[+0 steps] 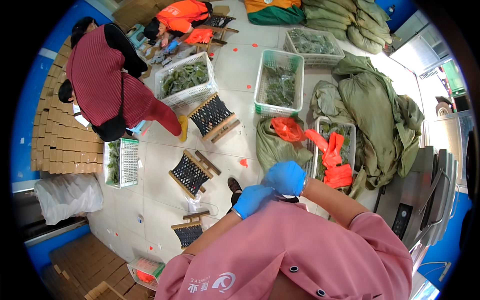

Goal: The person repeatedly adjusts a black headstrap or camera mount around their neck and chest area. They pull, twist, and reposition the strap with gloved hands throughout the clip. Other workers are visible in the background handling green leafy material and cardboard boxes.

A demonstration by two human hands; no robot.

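Both my hands wear blue gloves and meet close in front of the chest of a pink shirt. My left hand (252,201) is bent inward, its fingertips by the other glove. Against it lies my right hand (285,177), bunched up; whether either one holds something is hidden. Just beyond the right glove are a green woven sack (279,150) with a red plastic bag (288,129) on it. To the right, a white crate (352,139) contains leafy greens, and bright red-orange plastic strips (333,157) hang over it.
Folding stools (190,173) with black woven seats stand at the left. More leaf-filled crates (258,90) are farther out. One person in dark red (97,75) stands, another in orange (183,17) bends over. Full green sacks (375,120) lie right, near metal equipment (412,195).
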